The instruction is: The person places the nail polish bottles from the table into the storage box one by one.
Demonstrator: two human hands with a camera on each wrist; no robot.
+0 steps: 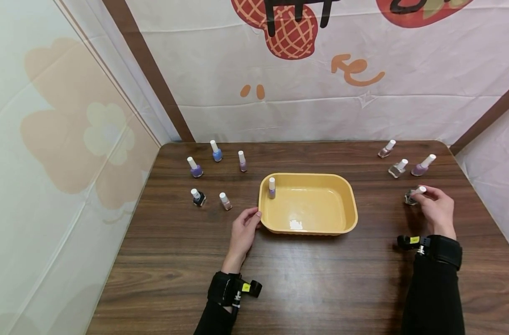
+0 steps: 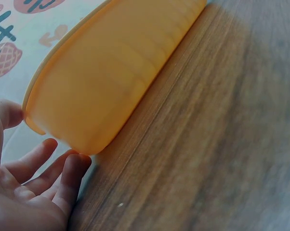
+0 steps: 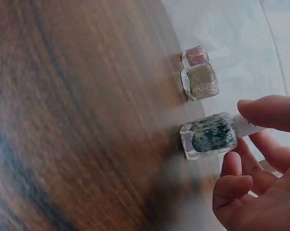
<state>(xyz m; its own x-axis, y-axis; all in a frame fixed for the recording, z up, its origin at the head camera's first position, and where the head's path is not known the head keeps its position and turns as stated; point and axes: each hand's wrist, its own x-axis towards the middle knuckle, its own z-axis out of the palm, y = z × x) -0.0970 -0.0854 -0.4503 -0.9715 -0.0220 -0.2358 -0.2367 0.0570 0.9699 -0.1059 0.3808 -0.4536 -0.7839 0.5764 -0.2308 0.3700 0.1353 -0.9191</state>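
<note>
In the head view, my right hand (image 1: 437, 209) pinches the white cap of a nail polish bottle (image 3: 212, 135) between thumb and fingers. Clear glass shows dark speckled polish inside; the bottle's base is close to the table, and I cannot tell whether it touches. My left hand (image 1: 242, 232) holds the near-left corner of a yellow basin (image 1: 307, 231), thumb at the rim and other fingertips low against the outer wall. One lilac nail polish bottle (image 1: 272, 188) stands inside the basin, at its far-left corner.
Right of the basin stand a glittery grey bottle (image 1: 398, 169), a purple bottle (image 1: 423, 165) and a pinkish bottle (image 1: 386, 149). Several more are at left, including a blue bottle (image 1: 216, 151) and a black bottle (image 1: 198, 198). Behind the wooden table (image 1: 321, 288) hangs a printed curtain (image 1: 304, 111).
</note>
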